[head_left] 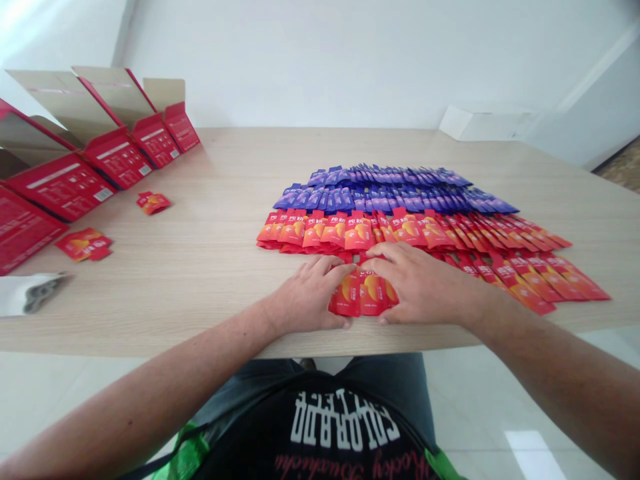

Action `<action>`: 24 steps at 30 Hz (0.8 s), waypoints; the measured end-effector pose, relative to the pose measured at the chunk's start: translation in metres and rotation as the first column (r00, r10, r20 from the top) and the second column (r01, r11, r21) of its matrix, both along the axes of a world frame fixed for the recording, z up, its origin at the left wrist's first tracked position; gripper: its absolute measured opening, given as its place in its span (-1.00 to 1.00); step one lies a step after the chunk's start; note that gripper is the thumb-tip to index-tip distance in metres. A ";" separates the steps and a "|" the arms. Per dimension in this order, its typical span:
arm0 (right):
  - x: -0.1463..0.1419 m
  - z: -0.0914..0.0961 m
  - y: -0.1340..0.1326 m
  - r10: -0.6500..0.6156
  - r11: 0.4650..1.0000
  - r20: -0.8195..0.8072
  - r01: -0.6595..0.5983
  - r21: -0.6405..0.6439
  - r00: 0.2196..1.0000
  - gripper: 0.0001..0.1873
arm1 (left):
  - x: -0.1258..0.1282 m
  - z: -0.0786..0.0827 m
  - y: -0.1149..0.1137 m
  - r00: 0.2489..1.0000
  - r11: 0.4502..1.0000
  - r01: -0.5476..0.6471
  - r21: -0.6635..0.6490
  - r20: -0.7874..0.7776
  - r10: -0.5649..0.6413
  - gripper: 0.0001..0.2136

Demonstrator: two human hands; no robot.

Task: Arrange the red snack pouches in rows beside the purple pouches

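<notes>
Several red sachets [372,293] with yellow fruit pictures lie overlapped in the nearest row, between my hands. My left hand [315,293] curls around the left end of these sachets, fingers on their top edge and thumb near the bottom edge. From the other side, my right hand [423,283] grips them the same way and covers part of the row. Farther right, this row continues with fanned red sachets [530,280]. Just beyond my fingers is a second row of red sachets [357,230], and behind it are two rows of purple sachets [395,200].
Open red cartons [117,157] line the left side of the wooden table [210,280]. Loose red sachets [86,245] and a single one [153,202] lie near them. A white packet [25,294] sits at the left edge. At the back right stands a white box [485,124].
</notes>
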State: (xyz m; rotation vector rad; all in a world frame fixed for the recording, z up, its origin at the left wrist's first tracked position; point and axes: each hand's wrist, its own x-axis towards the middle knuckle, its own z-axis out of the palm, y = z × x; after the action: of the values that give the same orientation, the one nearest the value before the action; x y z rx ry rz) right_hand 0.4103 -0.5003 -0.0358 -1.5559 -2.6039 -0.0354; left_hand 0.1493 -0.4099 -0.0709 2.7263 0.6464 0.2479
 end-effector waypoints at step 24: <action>-0.130 0.045 0.148 0.318 0.946 -0.150 -0.304 0.109 0.936 -0.41 | -0.254 0.027 0.183 0.659 0.640 -0.717 0.276 -0.031 0.752 -0.31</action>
State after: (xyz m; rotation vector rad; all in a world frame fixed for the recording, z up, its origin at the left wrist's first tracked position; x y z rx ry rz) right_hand 0.2800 -0.3522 0.0096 -1.0541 -2.6426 0.0110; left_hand -0.1043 -0.2271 -0.0437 2.5339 1.8921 0.3306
